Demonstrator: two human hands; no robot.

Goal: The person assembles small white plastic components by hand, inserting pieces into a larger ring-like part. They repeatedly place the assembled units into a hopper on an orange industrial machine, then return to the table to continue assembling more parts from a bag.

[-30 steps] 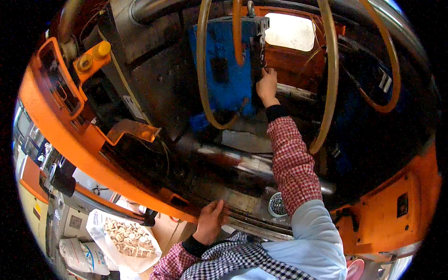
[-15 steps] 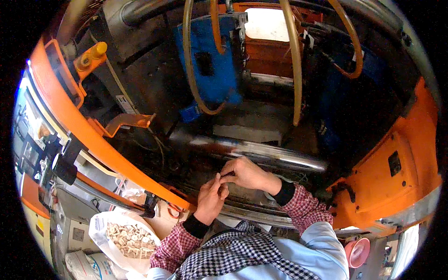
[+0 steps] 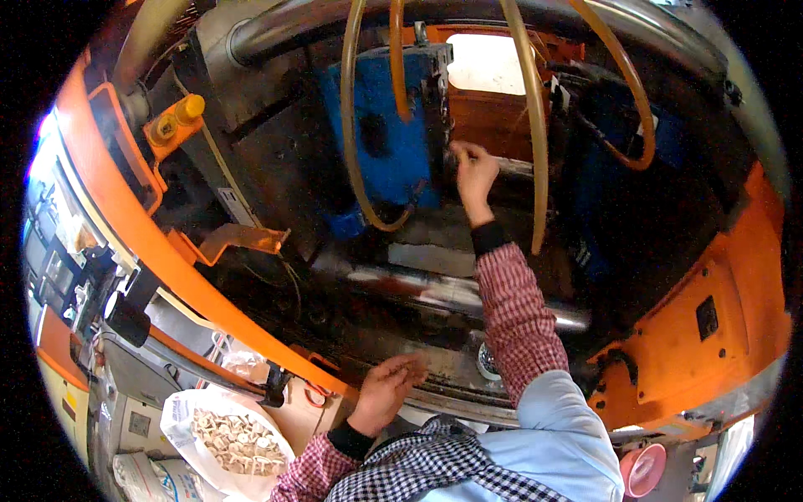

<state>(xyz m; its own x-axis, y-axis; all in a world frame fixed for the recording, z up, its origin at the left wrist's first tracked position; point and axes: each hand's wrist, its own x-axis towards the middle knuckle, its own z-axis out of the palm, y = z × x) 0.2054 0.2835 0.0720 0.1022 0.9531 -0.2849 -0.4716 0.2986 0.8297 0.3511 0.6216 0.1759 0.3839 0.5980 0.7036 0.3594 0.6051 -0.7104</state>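
My right hand (image 3: 475,176) reaches far into the machine, at the right edge of a blue metal mould block (image 3: 397,159). Its thumb and fingers are pinched together beside the block's dark inner face; whatever they hold is too small to make out. My left hand (image 3: 386,395) hovers low, near the machine's front ledge, with its fingers loosely stretched to the right and a little blurred. Nothing can be made out in it. Partly behind my right forearm, a small round container (image 3: 488,361) stands on the ledge.
Hoses (image 3: 535,142) hang in front of the mould halves; a second blue block (image 3: 661,125) is at right. A shiny steel bar (image 3: 418,289) crosses below my right arm. Orange guards (image 3: 686,335) flank the opening. A white bag of beige parts (image 3: 238,435) stands lower left, a pink bucket (image 3: 642,468) lower right.
My hands were together above the ledge, fingertips touching. My right hand has moved up and away to the blue block; my left has dropped slightly, its fingers loosening. The view has shifted a little.
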